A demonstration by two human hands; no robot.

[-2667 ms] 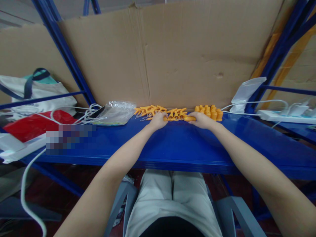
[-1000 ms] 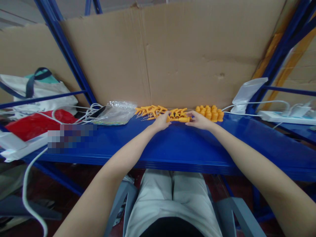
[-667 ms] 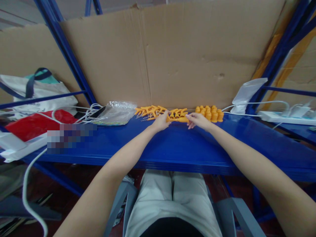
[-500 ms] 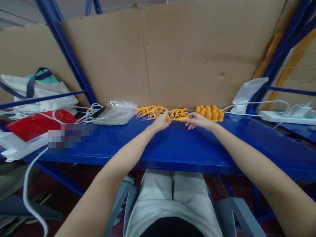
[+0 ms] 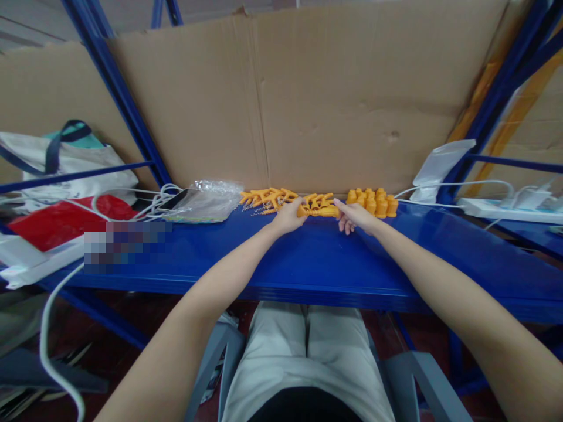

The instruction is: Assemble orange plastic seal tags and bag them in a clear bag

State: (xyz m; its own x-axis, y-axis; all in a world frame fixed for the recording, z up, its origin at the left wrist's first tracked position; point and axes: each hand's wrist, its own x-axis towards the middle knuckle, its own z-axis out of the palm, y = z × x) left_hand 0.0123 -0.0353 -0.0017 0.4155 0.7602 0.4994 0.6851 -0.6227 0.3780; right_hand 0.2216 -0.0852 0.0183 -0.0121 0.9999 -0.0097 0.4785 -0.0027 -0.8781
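Left hand (image 5: 290, 215): closed on a long orange piece (image 5: 324, 211). Right hand (image 5: 359, 217): half-open, at its right end. Stubby orange parts (image 5: 371, 204): clustered alongside.

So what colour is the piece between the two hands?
The piece is yellow-orange, seen best in the head view.

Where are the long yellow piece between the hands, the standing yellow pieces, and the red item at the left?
Long yellow piece (image 5: 322, 211): head view, middle of its length.
Standing yellow pieces (image 5: 371, 207): head view, front of one near the group's middle.
Red item (image 5: 50, 224): head view, its broad front surface.
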